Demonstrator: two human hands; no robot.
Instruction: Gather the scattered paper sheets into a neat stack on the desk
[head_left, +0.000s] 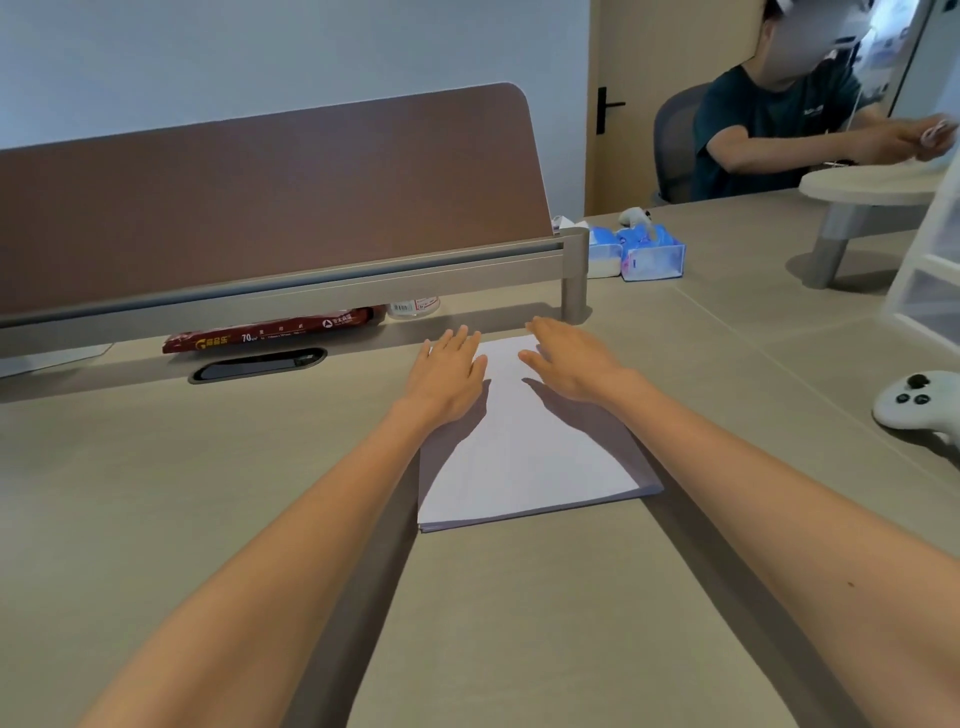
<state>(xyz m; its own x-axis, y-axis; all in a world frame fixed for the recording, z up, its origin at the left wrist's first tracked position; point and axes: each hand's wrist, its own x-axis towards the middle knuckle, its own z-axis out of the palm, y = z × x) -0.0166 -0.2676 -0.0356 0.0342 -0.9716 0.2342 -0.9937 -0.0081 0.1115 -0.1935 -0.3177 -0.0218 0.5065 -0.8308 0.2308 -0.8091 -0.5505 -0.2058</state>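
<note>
- My two bare forearms run up from the near edge of the smooth grey-beige desk top (519, 623), and between them lies the stack of white paper sheets (524, 447), its near edge showing several layers that sit almost flush.
- The stack's long axis runs away from me, tilted a little off the line of the desk edge; its far end lies under my palms.
- My left hand (447, 374) lies flat over the far left corner, fingers (457, 340) straight and held close together, gripping nothing.
- My right hand (566, 358) lies over the far right part, fingers slightly spread, thumb angled inward, also gripping nothing; I cannot tell whether it presses the paper or hovers just above.
- Both hands are about equally near the far edge, so I judge the squaring-up is nearly done; I see no loose sheets elsewhere.
- Beyond my fingertips stands the grey metal post of the brown desk partition (574, 291), close to the stack's far edge; pushing further would meet it.
- Under the partition lies a red wrapped paper ream (270, 335), well to the left.
- A white game controller (917, 400) rests well to the right, clear of my arms.
</note>
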